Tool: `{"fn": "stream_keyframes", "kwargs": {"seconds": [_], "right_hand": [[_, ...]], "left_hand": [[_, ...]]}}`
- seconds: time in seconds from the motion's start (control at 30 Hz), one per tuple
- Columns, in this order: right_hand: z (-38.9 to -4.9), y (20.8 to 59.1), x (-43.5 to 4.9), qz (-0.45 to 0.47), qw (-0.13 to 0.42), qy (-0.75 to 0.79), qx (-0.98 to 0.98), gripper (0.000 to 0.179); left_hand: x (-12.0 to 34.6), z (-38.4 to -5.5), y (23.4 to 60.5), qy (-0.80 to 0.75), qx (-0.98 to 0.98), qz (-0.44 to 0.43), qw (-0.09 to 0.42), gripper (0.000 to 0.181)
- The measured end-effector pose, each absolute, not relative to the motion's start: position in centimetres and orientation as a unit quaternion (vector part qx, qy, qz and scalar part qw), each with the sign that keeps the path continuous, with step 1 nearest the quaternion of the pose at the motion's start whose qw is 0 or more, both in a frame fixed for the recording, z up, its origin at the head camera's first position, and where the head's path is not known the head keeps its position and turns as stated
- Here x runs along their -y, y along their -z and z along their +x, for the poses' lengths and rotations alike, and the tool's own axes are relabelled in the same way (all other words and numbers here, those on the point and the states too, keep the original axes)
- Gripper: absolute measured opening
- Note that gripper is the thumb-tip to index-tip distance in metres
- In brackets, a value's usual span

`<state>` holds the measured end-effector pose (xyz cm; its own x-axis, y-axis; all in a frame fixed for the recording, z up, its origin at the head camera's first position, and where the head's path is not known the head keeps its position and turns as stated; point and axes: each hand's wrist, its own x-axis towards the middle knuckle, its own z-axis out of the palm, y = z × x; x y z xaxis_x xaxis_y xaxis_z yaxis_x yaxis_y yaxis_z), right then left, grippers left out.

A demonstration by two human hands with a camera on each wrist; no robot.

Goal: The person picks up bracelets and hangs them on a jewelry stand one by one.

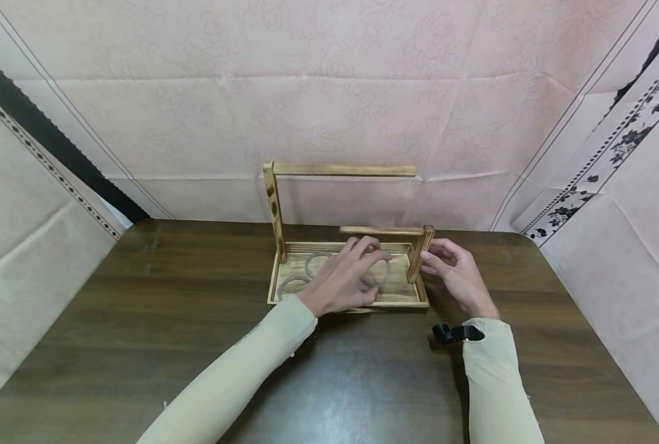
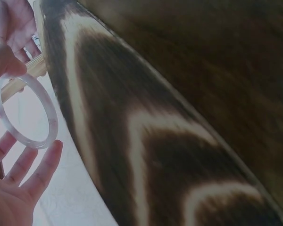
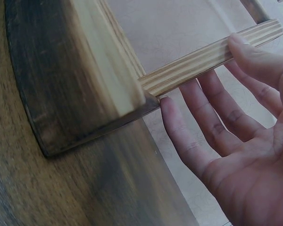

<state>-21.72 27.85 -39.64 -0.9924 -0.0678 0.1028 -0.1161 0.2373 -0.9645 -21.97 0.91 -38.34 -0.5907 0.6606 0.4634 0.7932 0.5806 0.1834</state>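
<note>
A wooden stand with a shallow tray (image 1: 398, 304) sits at the far side of the table. My left hand (image 1: 340, 280) is over the tray, pinching a pale translucent bangle (image 2: 50, 117) between thumb and fingertips. Two more clear bangles lie at the tray's left: one bangle (image 1: 308, 266) farther back, another bangle (image 1: 282, 287) nearer the front. At the tray's right end, my right hand (image 1: 458, 277) holds the short wooden post (image 1: 419, 256), thumb on one side and fingers on the other. A lower bar (image 1: 382, 230) reaches left from that post.
A taller post (image 1: 275, 213) rises at the tray's left end, with an upper bar (image 1: 343, 170) extending right from its top. Behind the brown wooden table (image 1: 196, 296) hangs a pale patterned cloth (image 1: 329, 111). A black strapped device (image 1: 457, 333) is on the right wrist.
</note>
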Motion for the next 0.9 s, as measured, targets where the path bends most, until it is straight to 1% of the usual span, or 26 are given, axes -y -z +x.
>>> {"fn": "stream_keyframes", "kwargs": {"seconds": [0.37, 0.7, 0.9], "right_hand": [[-21.8, 39.6, -27.8, 0.057, 0.024, -0.614, 0.787, 0.046], [-21.7, 39.7, -27.8, 0.058, 0.023, -0.615, 0.786, 0.046], [-21.7, 39.7, -27.8, 0.063, 0.027, -0.618, 0.784, 0.042]], "left_hand": [[0.1, -21.4, 37.9, 0.198, 0.864, -0.415, 0.205, 0.059], [1.0, -20.9, 37.8, 0.206, 0.863, -0.406, 0.217, 0.057], [1.6, -20.8, 37.8, 0.209, 0.861, -0.402, 0.229, 0.058]]}}
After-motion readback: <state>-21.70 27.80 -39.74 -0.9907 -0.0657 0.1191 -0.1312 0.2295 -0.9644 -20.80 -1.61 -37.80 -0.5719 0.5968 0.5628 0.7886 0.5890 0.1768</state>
